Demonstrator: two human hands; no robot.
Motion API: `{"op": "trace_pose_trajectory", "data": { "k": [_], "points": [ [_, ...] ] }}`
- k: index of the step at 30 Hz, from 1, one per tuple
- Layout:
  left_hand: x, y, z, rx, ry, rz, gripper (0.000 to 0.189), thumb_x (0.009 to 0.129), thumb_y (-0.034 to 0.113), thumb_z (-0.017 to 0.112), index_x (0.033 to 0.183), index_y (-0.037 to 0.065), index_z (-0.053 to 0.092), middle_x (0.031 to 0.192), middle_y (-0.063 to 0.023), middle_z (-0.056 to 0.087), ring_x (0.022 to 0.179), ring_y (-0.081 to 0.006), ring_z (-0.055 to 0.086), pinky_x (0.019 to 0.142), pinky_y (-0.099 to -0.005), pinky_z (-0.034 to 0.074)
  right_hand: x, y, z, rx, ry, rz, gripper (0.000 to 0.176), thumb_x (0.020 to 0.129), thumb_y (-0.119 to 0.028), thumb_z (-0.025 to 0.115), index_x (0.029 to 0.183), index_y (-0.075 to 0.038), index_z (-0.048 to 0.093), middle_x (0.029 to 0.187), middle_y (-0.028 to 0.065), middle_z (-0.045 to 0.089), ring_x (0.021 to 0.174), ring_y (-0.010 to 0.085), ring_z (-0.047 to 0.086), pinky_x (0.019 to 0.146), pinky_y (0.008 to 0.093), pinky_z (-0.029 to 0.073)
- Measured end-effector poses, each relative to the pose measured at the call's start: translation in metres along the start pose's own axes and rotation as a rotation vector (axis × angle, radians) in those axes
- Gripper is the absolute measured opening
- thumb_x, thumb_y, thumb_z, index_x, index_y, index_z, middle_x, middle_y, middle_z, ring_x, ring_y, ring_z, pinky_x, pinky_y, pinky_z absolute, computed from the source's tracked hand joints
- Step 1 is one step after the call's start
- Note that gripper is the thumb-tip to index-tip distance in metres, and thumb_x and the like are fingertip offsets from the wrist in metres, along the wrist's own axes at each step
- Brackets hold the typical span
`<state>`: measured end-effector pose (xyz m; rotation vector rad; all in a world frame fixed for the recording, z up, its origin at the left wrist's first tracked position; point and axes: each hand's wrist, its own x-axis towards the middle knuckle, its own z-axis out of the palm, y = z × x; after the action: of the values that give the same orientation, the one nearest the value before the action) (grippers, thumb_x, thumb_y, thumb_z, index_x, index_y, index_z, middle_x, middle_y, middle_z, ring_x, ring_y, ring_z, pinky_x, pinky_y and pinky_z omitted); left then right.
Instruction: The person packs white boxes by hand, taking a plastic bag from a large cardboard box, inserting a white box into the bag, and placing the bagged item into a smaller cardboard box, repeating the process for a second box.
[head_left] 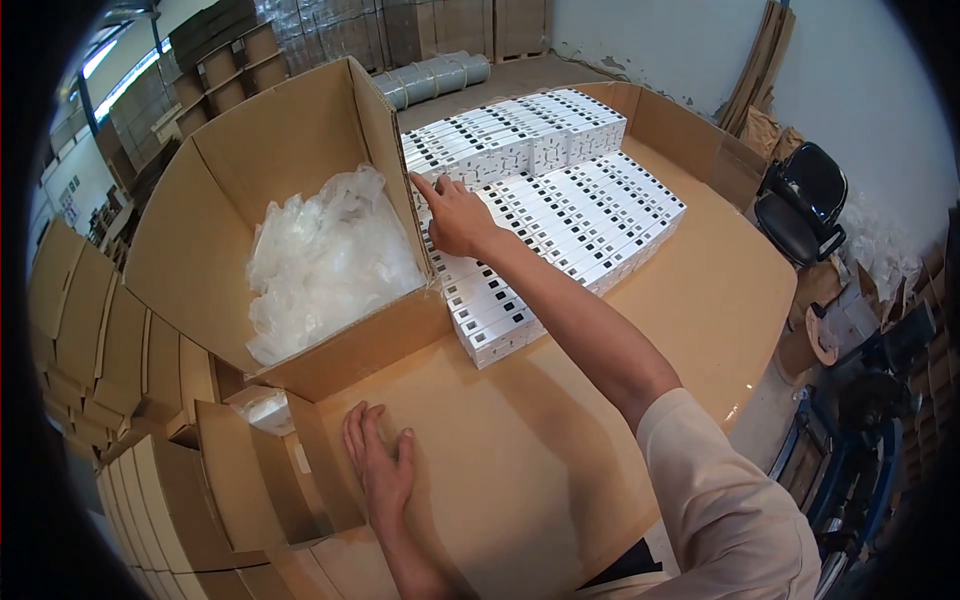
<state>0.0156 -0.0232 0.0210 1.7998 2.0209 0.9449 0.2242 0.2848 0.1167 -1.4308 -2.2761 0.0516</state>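
Observation:
My left hand (380, 462) lies open on the brown cardboard table surface (500, 440), its fingers spread. Beside it is a small open cardboard box (240, 470) with a white piece in clear plastic (268, 412) at its far end. My right hand (460, 218) reaches across to the side wall of a large open carton (350, 362). Its index finger is stretched out against the wall, and nothing shows in its grasp. Clear plastic bags (320, 265) lie crumpled inside this carton. Under and beyond my right hand are rows of white boxes with dark squares (590, 225), stacked higher at the back.
Stacked cardboard boxes (150, 500) stand at the left. A low cardboard wall (690, 135) edges the far right of the table. Beyond the right edge are a black chair (795, 205) and a blue metal frame (885, 480). A wrapped roll (432, 80) lies on the floor behind.

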Motion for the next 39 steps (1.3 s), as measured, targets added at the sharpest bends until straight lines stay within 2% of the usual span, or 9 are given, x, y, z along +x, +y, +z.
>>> {"op": "trace_pose_trajectory", "data": {
  "k": [4, 10, 11, 15, 19, 27, 33, 36, 39],
  "points": [
    [0.001, 0.000, -0.001, -0.025, -0.022, -0.009, 0.049, 0.089, 0.013, 0.072, 0.134, 0.004, 0.054, 0.152, -0.0184, 0.041, 0.146, -0.0388, 0.032, 0.121, -0.0503, 0.027, 0.006, -0.002, 0.005, 0.078, 0.049, 0.029, 0.083, 0.078, 0.000, 0.068, 0.153, -0.014, 0.035, 0.135, 0.0262, 0.045, 0.125, 0.0431, 0.052, 0.099, 0.0471, 0.052],
    [0.000, 0.001, -0.001, -0.013, -0.018, -0.007, 0.049, 0.089, 0.014, 0.072, 0.134, 0.004, 0.054, 0.152, -0.0178, 0.041, 0.146, -0.0385, 0.032, 0.121, -0.0498, 0.028, 0.008, 0.010, 0.009, 0.148, 0.234, -0.046, 0.063, 0.082, 0.009, 0.055, 0.139, -0.017, 0.049, 0.137, 0.0273, 0.040, 0.125, 0.0472, 0.051, 0.101, 0.0487, 0.050],
    [0.000, 0.001, -0.001, -0.010, -0.018, -0.008, 0.049, 0.090, 0.014, 0.072, 0.134, 0.004, 0.054, 0.152, -0.0177, 0.042, 0.146, -0.0384, 0.032, 0.121, -0.0497, 0.028, 0.010, 0.012, 0.011, 0.151, 0.269, -0.071, 0.066, 0.076, 0.014, 0.059, 0.134, -0.017, 0.050, 0.140, 0.0285, 0.039, 0.125, 0.0469, 0.052, 0.102, 0.0478, 0.051],
    [0.000, 0.001, -0.002, -0.017, -0.006, -0.004, 0.048, 0.089, 0.014, 0.072, 0.133, 0.006, 0.055, 0.151, -0.0166, 0.043, 0.145, -0.0373, 0.033, 0.120, -0.0485, 0.030, 0.012, 0.019, 0.011, 0.085, 0.339, -0.143, 0.052, 0.079, 0.013, 0.058, 0.124, -0.014, 0.053, 0.135, 0.0243, 0.046, 0.121, 0.0431, 0.055, 0.098, 0.0461, 0.052],
    [-0.001, 0.000, -0.001, -0.035, -0.019, -0.021, 0.049, 0.089, 0.014, 0.073, 0.133, 0.005, 0.054, 0.151, -0.0172, 0.042, 0.146, -0.0377, 0.032, 0.121, -0.0493, 0.028, 0.015, 0.025, 0.011, 0.040, 0.361, -0.150, 0.044, 0.085, 0.009, 0.057, 0.123, -0.012, 0.052, 0.126, 0.0163, 0.053, 0.115, 0.0364, 0.059, 0.095, 0.0440, 0.053],
    [0.000, 0.000, -0.002, -0.026, -0.025, -0.021, 0.049, 0.089, 0.015, 0.072, 0.133, 0.006, 0.054, 0.151, -0.0177, 0.042, 0.146, -0.0384, 0.031, 0.121, -0.0499, 0.027, 0.016, 0.031, 0.005, 0.022, 0.342, -0.166, 0.034, 0.084, 0.007, 0.060, 0.116, -0.006, 0.058, 0.119, 0.0136, 0.055, 0.110, 0.0332, 0.062, 0.088, 0.0421, 0.056],
    [-0.001, -0.003, -0.001, -0.016, -0.023, -0.007, 0.049, 0.089, 0.016, 0.073, 0.133, 0.006, 0.054, 0.152, -0.0177, 0.042, 0.146, -0.0389, 0.032, 0.121, -0.0503, 0.028, 0.017, 0.031, 0.006, -0.093, 0.420, -0.234, 0.036, 0.083, 0.005, 0.061, 0.116, -0.007, 0.058, 0.116, 0.0140, 0.060, 0.113, 0.0322, 0.060, 0.090, 0.0411, 0.054],
    [0.001, -0.003, 0.000, -0.010, -0.014, 0.006, 0.050, 0.089, 0.015, 0.074, 0.133, 0.006, 0.054, 0.152, -0.0176, 0.042, 0.146, -0.0391, 0.032, 0.121, -0.0501, 0.029, 0.008, 0.028, -0.001, -0.134, 0.347, -0.191, 0.037, 0.083, 0.003, 0.061, 0.118, -0.008, 0.059, 0.114, 0.0132, 0.061, 0.113, 0.0315, 0.060, 0.090, 0.0412, 0.052],
    [-0.002, -0.005, -0.001, -0.016, -0.009, 0.012, 0.050, 0.088, 0.015, 0.074, 0.133, 0.006, 0.055, 0.151, -0.0175, 0.042, 0.145, -0.0390, 0.033, 0.120, -0.0501, 0.029, -0.007, 0.028, -0.005, -0.098, 0.422, -0.203, 0.033, 0.087, -0.001, 0.062, 0.120, -0.009, 0.059, 0.114, 0.0119, 0.061, 0.110, 0.0314, 0.060, 0.089, 0.0413, 0.051]
  ]
}}
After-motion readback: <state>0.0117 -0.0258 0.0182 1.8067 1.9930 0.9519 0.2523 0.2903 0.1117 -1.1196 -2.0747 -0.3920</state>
